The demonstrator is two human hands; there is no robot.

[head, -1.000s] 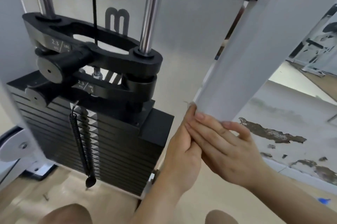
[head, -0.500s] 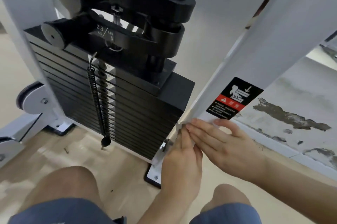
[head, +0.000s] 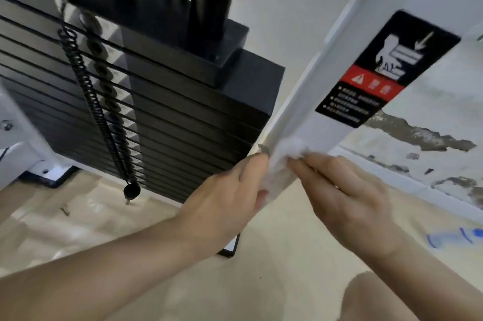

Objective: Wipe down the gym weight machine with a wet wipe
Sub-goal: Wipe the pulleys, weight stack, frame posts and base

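Pale, glossy flooring (head: 274, 268) spreads under everything, with a bare knee (head: 379, 297) nearest the camera, below the white frame post (head: 326, 101). The post is a flat-sided, smooth painted metal bar that slants up to the right. At its lower end the left hand (head: 230, 190) grips its left edge, thumb lying up along the edge and a fingertip curling round behind. The right hand (head: 347, 195) comes in from the post's right, its fingers (head: 313, 164) nearly straight and pressed to the post's face. A wet wipe (head: 290, 148), white, soft and crumpled, sits on the post just beyond those fingertips and beside the left thumb tip, touching both. Higher up the post is a glossy black and red warning sticker (head: 386, 70). Left of the post stands the weight stack (head: 170, 117), matte black rectangular plates, with a black coiled cord (head: 88, 101) hanging down its front. Right of the post, a wall (head: 423, 138) shows peeling, patchy paint.
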